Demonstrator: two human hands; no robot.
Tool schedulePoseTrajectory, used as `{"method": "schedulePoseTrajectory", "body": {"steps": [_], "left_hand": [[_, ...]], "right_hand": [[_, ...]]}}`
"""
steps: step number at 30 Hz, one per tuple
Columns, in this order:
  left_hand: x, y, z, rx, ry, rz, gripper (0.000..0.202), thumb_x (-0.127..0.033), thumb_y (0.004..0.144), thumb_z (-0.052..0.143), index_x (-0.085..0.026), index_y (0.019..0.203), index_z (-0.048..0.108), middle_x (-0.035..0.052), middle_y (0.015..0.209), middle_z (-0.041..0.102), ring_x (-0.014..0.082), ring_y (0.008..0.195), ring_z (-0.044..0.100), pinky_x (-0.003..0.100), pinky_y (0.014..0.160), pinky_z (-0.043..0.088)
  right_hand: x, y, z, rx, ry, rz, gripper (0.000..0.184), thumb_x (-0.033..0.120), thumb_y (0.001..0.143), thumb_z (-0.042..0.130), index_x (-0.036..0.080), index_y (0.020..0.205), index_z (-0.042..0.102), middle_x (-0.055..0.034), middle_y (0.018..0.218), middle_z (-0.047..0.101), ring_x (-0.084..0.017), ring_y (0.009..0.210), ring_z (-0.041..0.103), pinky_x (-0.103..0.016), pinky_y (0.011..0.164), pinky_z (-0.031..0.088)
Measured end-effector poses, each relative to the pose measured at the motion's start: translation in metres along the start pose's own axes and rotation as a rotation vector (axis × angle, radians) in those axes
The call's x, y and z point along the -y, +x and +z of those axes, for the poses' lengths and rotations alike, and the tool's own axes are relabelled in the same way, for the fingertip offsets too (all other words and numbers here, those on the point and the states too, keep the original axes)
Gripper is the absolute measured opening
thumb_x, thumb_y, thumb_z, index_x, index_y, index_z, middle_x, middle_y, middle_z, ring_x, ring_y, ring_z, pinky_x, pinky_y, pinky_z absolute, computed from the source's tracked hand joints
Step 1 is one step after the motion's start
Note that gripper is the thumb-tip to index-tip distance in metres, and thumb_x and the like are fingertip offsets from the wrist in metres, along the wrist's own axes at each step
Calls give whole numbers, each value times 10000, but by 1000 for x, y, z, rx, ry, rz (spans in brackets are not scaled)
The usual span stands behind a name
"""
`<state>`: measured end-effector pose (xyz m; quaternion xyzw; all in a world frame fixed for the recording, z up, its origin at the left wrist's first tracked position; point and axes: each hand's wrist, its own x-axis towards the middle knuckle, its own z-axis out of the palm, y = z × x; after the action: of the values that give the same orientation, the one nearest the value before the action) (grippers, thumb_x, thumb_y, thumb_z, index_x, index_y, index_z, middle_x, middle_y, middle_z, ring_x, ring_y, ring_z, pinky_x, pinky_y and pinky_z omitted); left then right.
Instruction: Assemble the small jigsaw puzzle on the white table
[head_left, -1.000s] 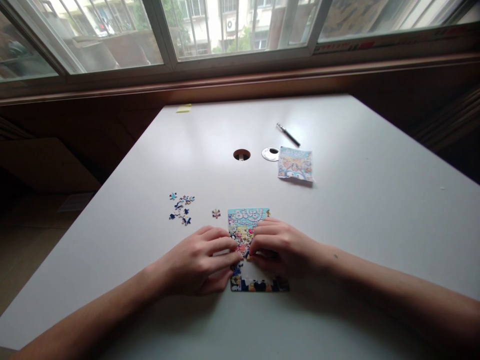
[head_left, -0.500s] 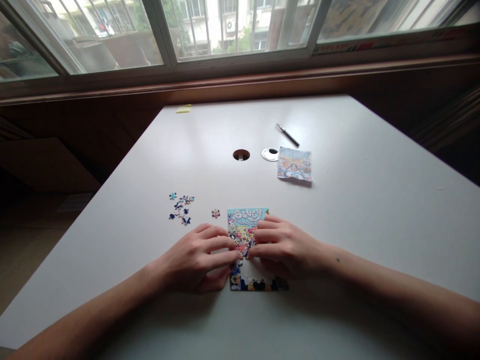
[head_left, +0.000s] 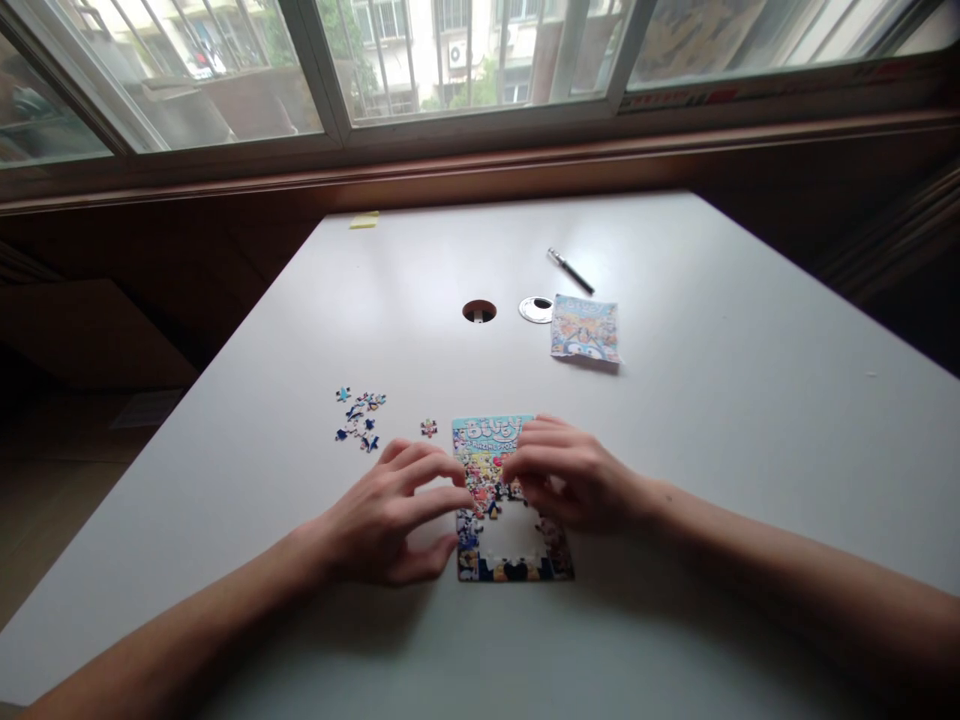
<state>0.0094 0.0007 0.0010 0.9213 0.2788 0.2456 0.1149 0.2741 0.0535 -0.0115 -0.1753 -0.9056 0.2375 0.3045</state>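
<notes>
A small rectangular jigsaw puzzle (head_left: 514,540) lies on the table between my hands, colourful along its upper part and edges. A bare white gap shows in its lower middle. At the upper left of this gap sits a dark blue and yellow puzzle piece (head_left: 493,510). My left hand (head_left: 397,510) rests at the puzzle's left edge, fingers apart, thumb spread below and nothing held. Over the right half is my right hand (head_left: 577,475), its fingers loosely bent and its thumb partly hidden; I see nothing in it. One loose puzzle piece (head_left: 428,428) lies just left of the puzzle's top.
Further left is a cluster of loose puzzle pieces (head_left: 361,418). Beyond the puzzle are a printed packet (head_left: 585,332), a black pen (head_left: 570,271), a round metal cover (head_left: 535,310) and a cable hole (head_left: 479,311) in the white table (head_left: 420,270). Yellow tape (head_left: 365,220) marks the far edge.
My right hand has moved up and away from the dark blue piece, uncovering it and the white gap. My left thumb and fingers have spread further apart.
</notes>
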Motion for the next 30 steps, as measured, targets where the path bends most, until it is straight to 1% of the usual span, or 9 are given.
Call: {"method": "schedulePoseTrajectory", "body": {"steps": [2, 4, 6, 10, 15, 20, 22, 25, 30], "left_hand": [[6, -1, -4, -104, -32, -83, 213, -151, 806, 586, -195, 1015, 579, 79, 983, 637, 212, 925, 577, 377, 849, 447], [14, -3, -9, -181, -36, -165, 117, -106, 807, 543, -192, 886, 540, 50, 862, 608, 186, 831, 557, 357, 812, 446], [21, -5, -13, -212, -13, -220, 109, -87, 798, 522, -194, 798, 500, 26, 780, 569, 171, 764, 527, 344, 786, 440], [26, -7, -19, -224, 44, -271, 132, -76, 774, 517, -196, 752, 468, 9, 726, 523, 167, 723, 491, 343, 784, 428], [26, -7, -20, -193, 81, -308, 129, -79, 765, 510, -193, 747, 453, 5, 713, 500, 169, 722, 467, 359, 793, 412], [29, -8, -18, -175, 120, -321, 119, -93, 772, 521, -191, 733, 466, 7, 707, 523, 177, 733, 472, 367, 790, 412], [30, -8, -17, -162, 157, -327, 96, -109, 792, 540, -187, 751, 502, 24, 769, 583, 195, 802, 507, 379, 818, 417], [32, -8, -15, -122, 221, -336, 61, -143, 828, 580, -192, 858, 602, 42, 954, 664, 233, 966, 538, 426, 927, 401], [33, -9, -13, -107, 240, -306, 267, -170, 864, 599, -230, 1122, 641, 39, 1191, 669, 260, 1163, 516, 473, 1040, 345]], "right_hand": [[-7, 0, -4, -154, 94, 215, 168, 87, 822, 498, 179, 864, 633, -8, 702, 594, -131, 627, 497, -284, 616, 406], [-14, 1, -8, -250, 198, 420, 156, 106, 831, 490, 179, 860, 624, -8, 712, 595, -129, 630, 506, -264, 567, 393], [-18, 1, -9, -302, 283, 515, 116, 134, 838, 502, 182, 861, 605, -4, 718, 578, -132, 650, 507, -260, 564, 390], [-18, 1, -7, -297, 341, 517, 33, 158, 830, 538, 187, 840, 551, 10, 714, 520, -126, 648, 466, -266, 577, 376], [-15, 0, -7, -308, 366, 517, 93, 143, 823, 540, 198, 789, 473, 36, 685, 439, -110, 617, 400, -261, 555, 331], [-16, 0, -6, -303, 367, 517, 108, 138, 826, 542, 200, 788, 462, 41, 683, 418, -108, 613, 378, -261, 550, 313], [-16, 0, -6, -298, 367, 518, 108, 137, 825, 544, 200, 791, 463, 43, 681, 414, -106, 607, 370, -259, 545, 307], [-16, -1, -6, -294, 367, 520, 110, 136, 822, 547, 200, 791, 464, 45, 679, 413, -105, 605, 368, -258, 543, 307], [-17, 0, -6, -288, 359, 526, 106, 134, 819, 547, 199, 796, 467, 44, 679, 419, -104, 605, 370, -260, 543, 309]]}}
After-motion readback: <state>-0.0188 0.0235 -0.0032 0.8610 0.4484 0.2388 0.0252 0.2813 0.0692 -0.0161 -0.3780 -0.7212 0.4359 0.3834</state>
